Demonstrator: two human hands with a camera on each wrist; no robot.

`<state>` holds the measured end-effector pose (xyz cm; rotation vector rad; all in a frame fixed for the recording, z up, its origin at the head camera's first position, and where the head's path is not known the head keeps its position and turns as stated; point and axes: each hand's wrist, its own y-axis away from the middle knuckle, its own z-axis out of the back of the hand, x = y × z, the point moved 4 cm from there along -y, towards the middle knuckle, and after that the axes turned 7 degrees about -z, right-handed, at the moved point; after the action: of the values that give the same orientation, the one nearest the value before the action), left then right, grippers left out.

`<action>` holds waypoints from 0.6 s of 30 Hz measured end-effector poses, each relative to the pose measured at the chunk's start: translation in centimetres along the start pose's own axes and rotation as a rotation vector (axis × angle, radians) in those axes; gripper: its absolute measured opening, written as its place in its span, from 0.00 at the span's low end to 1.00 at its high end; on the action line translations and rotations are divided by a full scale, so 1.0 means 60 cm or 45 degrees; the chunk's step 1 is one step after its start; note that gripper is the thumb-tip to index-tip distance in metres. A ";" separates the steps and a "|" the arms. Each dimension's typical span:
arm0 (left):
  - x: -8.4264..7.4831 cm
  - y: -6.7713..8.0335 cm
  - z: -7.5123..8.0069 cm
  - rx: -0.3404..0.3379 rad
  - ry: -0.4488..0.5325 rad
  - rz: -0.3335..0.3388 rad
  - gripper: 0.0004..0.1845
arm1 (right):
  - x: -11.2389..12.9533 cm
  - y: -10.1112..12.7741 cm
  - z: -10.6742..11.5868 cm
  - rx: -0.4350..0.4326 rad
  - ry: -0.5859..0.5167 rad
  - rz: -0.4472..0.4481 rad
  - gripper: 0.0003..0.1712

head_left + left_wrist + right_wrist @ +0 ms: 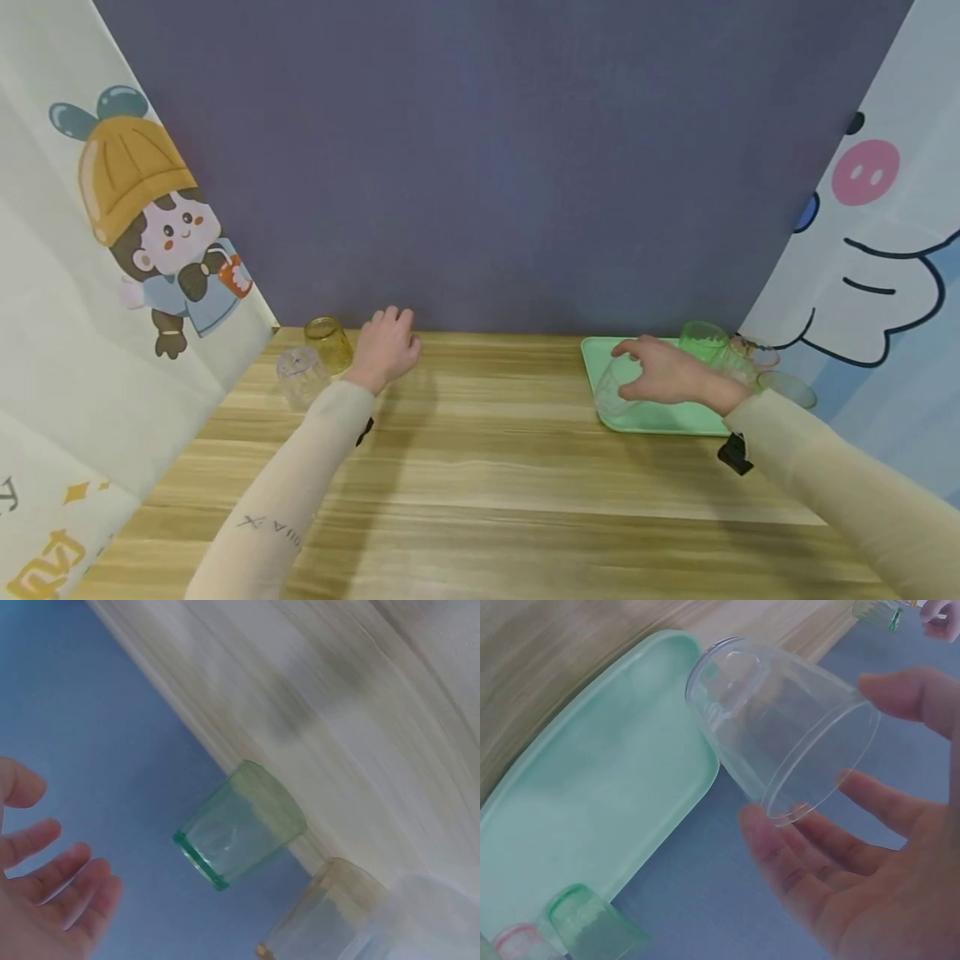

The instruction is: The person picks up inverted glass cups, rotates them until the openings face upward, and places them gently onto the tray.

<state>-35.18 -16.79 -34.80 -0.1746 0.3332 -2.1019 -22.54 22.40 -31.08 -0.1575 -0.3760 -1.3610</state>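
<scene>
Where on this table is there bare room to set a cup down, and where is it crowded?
The wooden table is bare between the left hand and the green tray, and along the near edge. Crowded: the far-left corner with upside-down yellow cup and clear cup, and the tray's far-right end, around the green cup.

A light wooden worktop (487, 483) stands before a dark purple fabric backdrop (495, 167). Cartoon-printed white curtains hang at the left (97, 275) and right (885, 250) sides.
</scene>
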 end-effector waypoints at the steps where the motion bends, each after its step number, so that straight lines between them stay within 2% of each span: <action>1: 0.002 0.000 0.000 -0.010 -0.006 0.001 0.18 | -0.001 0.000 0.000 0.012 0.004 -0.012 0.36; 5: 0.009 0.000 0.002 -0.046 -0.021 -0.008 0.15 | -0.003 -0.001 0.003 0.041 0.023 -0.037 0.37; 11: 0.018 -0.004 0.003 -0.044 -0.034 -0.019 0.16 | -0.003 0.000 0.005 0.074 0.049 -0.046 0.38; 18: 0.034 -0.004 -0.003 -0.053 -0.020 0.006 0.16 | -0.006 -0.001 0.004 0.108 0.071 -0.058 0.37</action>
<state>-36.50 -18.34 -34.89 -0.2143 0.3682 -2.0888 -22.69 22.81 -30.99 -0.0405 -0.3915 -1.3885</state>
